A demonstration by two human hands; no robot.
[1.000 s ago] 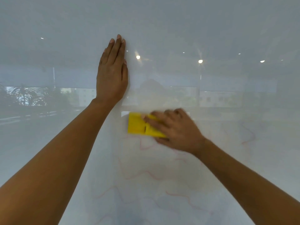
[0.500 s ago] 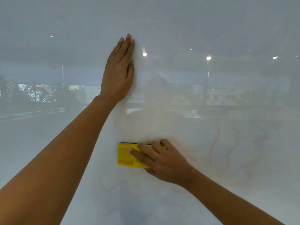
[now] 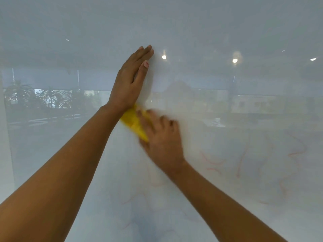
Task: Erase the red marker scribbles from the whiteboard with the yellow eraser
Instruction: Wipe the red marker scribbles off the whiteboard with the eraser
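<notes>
A glossy whiteboard [image 3: 227, 23] fills the view and mirrors a room with ceiling lights. My left hand [image 3: 130, 81] lies flat against it, fingers together and pointing up. Just below that wrist, my right hand [image 3: 160, 137] presses the yellow eraser [image 3: 132, 122] to the board; both are blurred by motion, and the eraser is tilted, partly hidden under my fingers and behind my left wrist. Faint red marker scribbles [image 3: 243, 159] show to the right of my right hand, with paler red lines [image 3: 129, 199] lower down between my forearms.
The whiteboard's left edge [image 3: 7, 137] runs down the left side of the view. Reflections of potted plants [image 3: 35, 98] and windows lie across the board's middle band.
My right hand has swept the eraser up from the lower position to just under my left wrist, turning it diagonal. The view has shifted, and my left hand stays flat on the board.
</notes>
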